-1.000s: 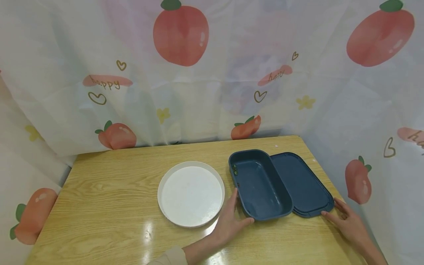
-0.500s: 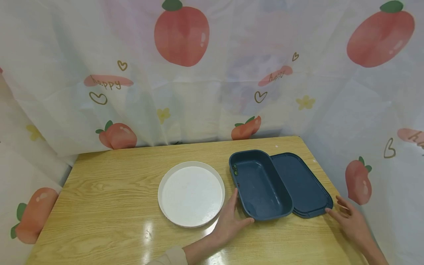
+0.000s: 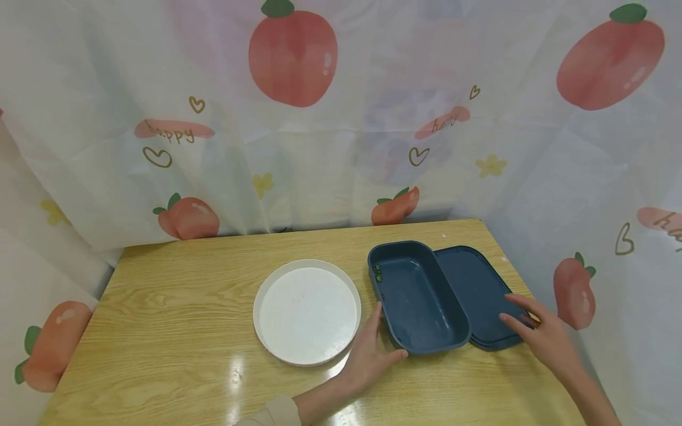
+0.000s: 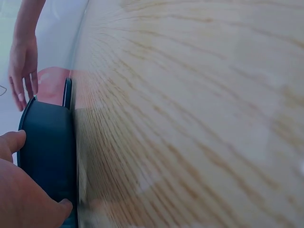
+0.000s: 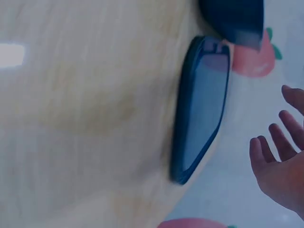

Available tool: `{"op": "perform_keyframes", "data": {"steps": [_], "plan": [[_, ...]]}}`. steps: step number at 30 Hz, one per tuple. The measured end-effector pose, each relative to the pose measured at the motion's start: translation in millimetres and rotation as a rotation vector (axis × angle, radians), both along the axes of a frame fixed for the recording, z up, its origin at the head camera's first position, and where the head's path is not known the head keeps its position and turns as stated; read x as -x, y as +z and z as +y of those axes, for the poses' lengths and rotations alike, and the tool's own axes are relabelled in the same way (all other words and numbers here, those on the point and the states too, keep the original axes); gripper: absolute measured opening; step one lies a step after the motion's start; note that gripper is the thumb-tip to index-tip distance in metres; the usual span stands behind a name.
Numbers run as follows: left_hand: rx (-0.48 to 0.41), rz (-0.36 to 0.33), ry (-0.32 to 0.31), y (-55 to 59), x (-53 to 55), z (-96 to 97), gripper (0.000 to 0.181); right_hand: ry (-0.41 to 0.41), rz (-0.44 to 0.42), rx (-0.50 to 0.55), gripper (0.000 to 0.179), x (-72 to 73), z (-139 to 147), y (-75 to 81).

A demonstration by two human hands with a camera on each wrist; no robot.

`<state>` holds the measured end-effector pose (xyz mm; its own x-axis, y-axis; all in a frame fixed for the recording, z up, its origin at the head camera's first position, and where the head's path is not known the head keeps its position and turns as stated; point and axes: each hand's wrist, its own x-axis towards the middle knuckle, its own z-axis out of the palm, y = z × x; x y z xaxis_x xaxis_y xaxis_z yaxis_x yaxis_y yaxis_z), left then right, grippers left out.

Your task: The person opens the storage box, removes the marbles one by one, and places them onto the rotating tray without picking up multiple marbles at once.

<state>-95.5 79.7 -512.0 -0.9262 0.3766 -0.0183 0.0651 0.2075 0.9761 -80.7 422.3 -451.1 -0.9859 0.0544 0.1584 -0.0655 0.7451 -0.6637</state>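
A dark blue rectangular food container (image 3: 418, 302), uncovered, stands on the table with small green bits (image 3: 378, 273) along its inner left wall. My left hand (image 3: 367, 357) holds its near left corner, thumb at the near end and fingers along the left side. Beside it, the matching lid (image 3: 476, 290) lies flat, its left part hidden by the container. Over the lid's near right corner hovers my right hand (image 3: 546, 336), fingers spread and nothing in them. In the right wrist view the lid (image 5: 204, 109) shows apart from the right hand (image 5: 285, 166).
A round white plate (image 3: 306, 313) with a raised rim sits just left of the container and my left hand. The wooden table (image 3: 176, 319) meets a fruit-print cloth (image 3: 319, 177) at the back; the cloth also hangs close along the right side.
My right hand has let go of the lid's near right corner and risen up and leftward over it. The left hand and container have stayed put.
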Motion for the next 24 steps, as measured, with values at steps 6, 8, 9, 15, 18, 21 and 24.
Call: {"op": "perform_keyframes", "data": {"steps": [6, 8, 9, 15, 18, 21, 24], "plan": [[0.014, -0.003, -0.003, 1.6, 0.1, -0.4, 0.103, 0.1, 0.004, 0.048, 0.047, 6.0, -36.4, 23.8], [0.019, -0.004, -0.001, 2.1, -0.1, -0.7, 0.103, 0.141, 0.012, 0.077, 0.045, 8.6, -46.4, 28.3], [0.02, -0.005, -0.001, 2.4, -0.2, -0.9, 0.103, 0.161, 0.013, 0.094, 0.045, 10.0, -51.0, 30.5], [0.006, 0.009, -0.001, 5.8, -0.9, -5.1, 0.099, 0.254, 0.014, 0.144, 0.042, 21.8, -74.4, 37.8], [-0.013, 0.024, -0.002, 9.0, -0.9, -8.2, 0.098, 0.284, 0.013, 0.146, 0.041, 27.4, -83.5, 38.5], [-0.016, 0.027, -0.002, 13.3, -1.3, -12.0, 0.096, 0.303, 0.014, 0.149, 0.04, 32.2, -90.9, 37.8], [0.01, 0.037, 0.006, 16.8, -0.8, -16.0, 0.094, 0.326, 0.012, 0.151, 0.038, 37.2, -97.2, 36.4]]}}
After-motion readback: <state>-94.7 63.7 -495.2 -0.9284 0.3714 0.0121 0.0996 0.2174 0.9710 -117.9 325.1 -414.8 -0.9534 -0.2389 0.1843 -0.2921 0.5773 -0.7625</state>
